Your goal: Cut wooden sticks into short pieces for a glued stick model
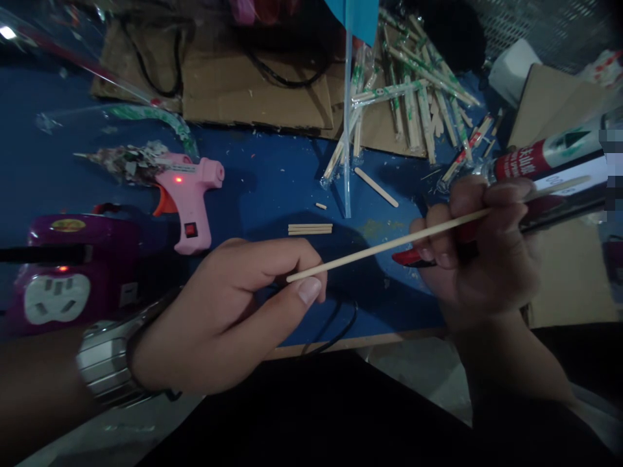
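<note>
L hand [228, 314] is pinching the near-left tip of a thin stick [384, 250] btwn thumb and index finger, other fingers curling under; R hand [501, 253] is gripping same stick farther along, twd its other end, btwn thumb and fingers, and is also holding a red-and-black tool [406, 258] in the lower fingers, type can't tell, mostly hidden. Stick is running slantwise btwn hands, R end higher in view, above blue tabletop [263, 175]. Metal-band watch [104, 363] is sitting on L wrist. Just beyond L hand, approx. three short sticks [310, 229] are lying side by side; small stub [320, 206] is lying near them, flat wooden stick [376, 187] farther R. Pink glue gun [195, 201] is lying L of these, red light glowing, nozzle pointing L; purple socket box [53, 272] w/ red light is sitting nearer, far L. Pile of wrapped chopsticks [411, 117] is spreading over cardboard [257, 97] and table, upper R, pale blue strip [347, 143] hanging down alongside. Spray can [516, 162], red label, is lying tilted just behind R hand.
</note>
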Demonstrator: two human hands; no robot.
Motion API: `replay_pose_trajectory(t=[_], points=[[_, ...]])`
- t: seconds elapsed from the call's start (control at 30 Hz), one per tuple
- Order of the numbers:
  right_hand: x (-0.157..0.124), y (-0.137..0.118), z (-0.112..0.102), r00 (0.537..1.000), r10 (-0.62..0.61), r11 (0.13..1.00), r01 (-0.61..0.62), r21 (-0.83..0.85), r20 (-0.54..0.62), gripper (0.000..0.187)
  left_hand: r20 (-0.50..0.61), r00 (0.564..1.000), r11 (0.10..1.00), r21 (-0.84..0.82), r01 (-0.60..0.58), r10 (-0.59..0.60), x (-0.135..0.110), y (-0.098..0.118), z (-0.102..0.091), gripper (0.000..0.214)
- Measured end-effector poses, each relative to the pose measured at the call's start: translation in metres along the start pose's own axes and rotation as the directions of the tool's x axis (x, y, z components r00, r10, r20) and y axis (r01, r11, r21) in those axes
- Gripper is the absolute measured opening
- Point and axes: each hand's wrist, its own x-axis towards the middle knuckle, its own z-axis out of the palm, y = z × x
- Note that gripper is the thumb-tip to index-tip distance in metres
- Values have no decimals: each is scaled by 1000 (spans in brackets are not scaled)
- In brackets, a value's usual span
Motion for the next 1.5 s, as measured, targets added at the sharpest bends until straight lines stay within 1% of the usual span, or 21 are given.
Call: replay_pose_trajectory(t=[0.07, 0.17, 0.23, 0.4, 0.53, 0.67, 0.73, 0.83, 0.97, 1.17, 1.27, 1.37, 1.5], points=[[0, 1, 0, 1000, 0, 1000, 0, -7, -3, 13, -4, 1000, 1000, 2, 8, -8, 0, 0, 0, 29], [-1, 2, -1, 1000, -9, 999, 8, -31, -23, 12, 26, 1000, 1000, 10, 3, -3, 1, 2, -1, 25], [0, 1, 0, 1000, -2, 999, 2, -37, -22, 14, 34, 999, 1000, 13, 0, -1, 1, 3, -1, 27], [0, 0, 0, 1000, -10, 1000, 10, 18, 18, 11, 5, 1000, 999, -33, 25, -25, 0, 5, -1, 36], [-1, 7, -3, 998, -37, 997, 33, 70, 50, 4, 11, 1000, 999, -32, 12, -11, -1, 3, -1, 36], [-2, 14, -8, 992, -95, 989, 84, 122, 80, 7, -13, 1000, 1000, -24, 2, -2, 0, 3, 1, 36], [-2, 13, -9, 995, -65, 992, 55, 117, 81, 10, -15, 1000, 1000, -10, 8, -8, 1, 5, 2, 38], [-3, 9, -7, 999, 4, 998, -8, 70, 51, 10, -18, 1000, 1000, -2, 18, -18, 1, 6, 2, 35], [-4, 4, -3, 1000, 16, 999, -16, 38, 1, 12, -13, 1000, 1000, 14, 0, 1, 0, 4, 1, 31], [-5, 1, -1, 998, 53, 998, -52, 36, -16, 18, 9, 999, 998, 59, -39, 39, 1, 3, -2, 27], [-5, 0, -2, 997, 77, 997, -77, -1, -15, 22, 4, 999, 998, 58, -33, 33, 2, 3, -2, 29], [-5, -2, -3, 997, 83, 997, -83, 4, -4, 22, 10, 999, 997, 64, -31, 30, 2, 3, -1, 31], [-4, -3, 0, 997, 74, 997, -74, 0, -4, 24, -34, 999, 999, 45, -18, 19, 2, 4, 3, 35]])
